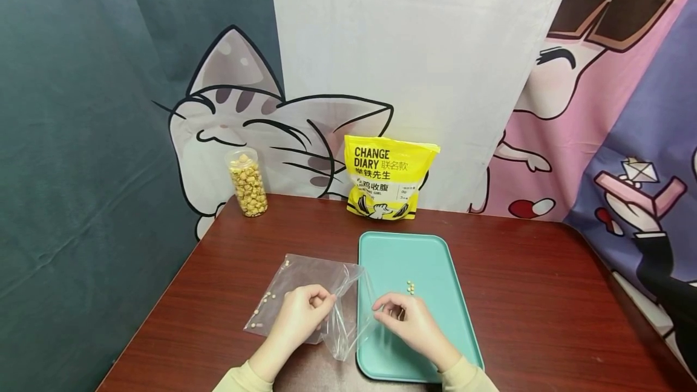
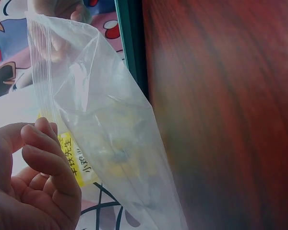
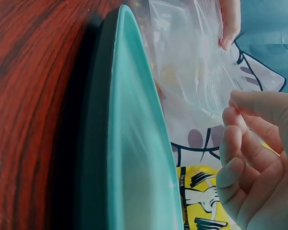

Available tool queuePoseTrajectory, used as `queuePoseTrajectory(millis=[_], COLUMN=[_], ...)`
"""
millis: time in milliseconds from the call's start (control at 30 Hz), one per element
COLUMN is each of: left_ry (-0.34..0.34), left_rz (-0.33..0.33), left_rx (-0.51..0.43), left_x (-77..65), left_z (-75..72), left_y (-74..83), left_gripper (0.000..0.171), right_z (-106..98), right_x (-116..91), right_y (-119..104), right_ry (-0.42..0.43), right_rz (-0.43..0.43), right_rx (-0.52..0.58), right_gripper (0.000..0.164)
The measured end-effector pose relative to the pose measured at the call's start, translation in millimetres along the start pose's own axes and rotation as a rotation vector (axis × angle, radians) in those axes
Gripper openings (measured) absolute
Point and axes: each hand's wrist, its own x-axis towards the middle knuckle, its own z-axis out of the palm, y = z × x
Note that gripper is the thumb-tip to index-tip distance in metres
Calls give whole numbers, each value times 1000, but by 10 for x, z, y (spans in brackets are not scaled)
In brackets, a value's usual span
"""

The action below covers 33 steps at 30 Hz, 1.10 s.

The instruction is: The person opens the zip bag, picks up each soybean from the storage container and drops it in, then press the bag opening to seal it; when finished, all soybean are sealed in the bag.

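A clear plastic bag [image 1: 305, 274] lies partly flat on the table, with several small pale round pieces [image 1: 267, 296] inside along its left side. Its mouth end is lifted and spread over the left rim of a teal tray [image 1: 386, 250]. My left hand [image 1: 306, 313] pinches the bag near its mouth. On the other side, my right hand [image 1: 405, 319] has thumb and forefinger together at the bag's pulled-out edge, above the tray. Several pale round pieces [image 1: 411, 288] lie on the tray beyond that hand. Ribbed lines along the bag's mouth [image 2: 43, 72] show in the left wrist view.
At the back left stands a clear jar of popcorn-like pieces [image 1: 250, 189]. A yellow pouch [image 1: 388, 179] stands upright behind the tray, against the printed cloth backdrop [image 1: 425, 47]. The reddish-brown table [image 1: 533, 295] extends to the right of the tray.
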Motion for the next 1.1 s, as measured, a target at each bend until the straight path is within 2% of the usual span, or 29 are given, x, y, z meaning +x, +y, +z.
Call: queuePoseTrajectory(millis=[333,600,867,1100], left_ry=[-6,-8,-14,-6], left_rz=[-1,6,3,1], left_rx=[-1,6,6,5], left_x=[-3,-2,-8,-6], left_z=[5,6,9,7], left_y=[-8,-5,3,4], left_gripper=[17,18,18,18], right_z=[-63,-178,-281,-343], right_x=[-14,-17,-28,-52], right_y=[41,100,204,297], right_ry=[58,98,118,107], right_rz=[17,119,269,329], right_rx=[5,-34,-56,-93], right_gripper=[8,8,7,8])
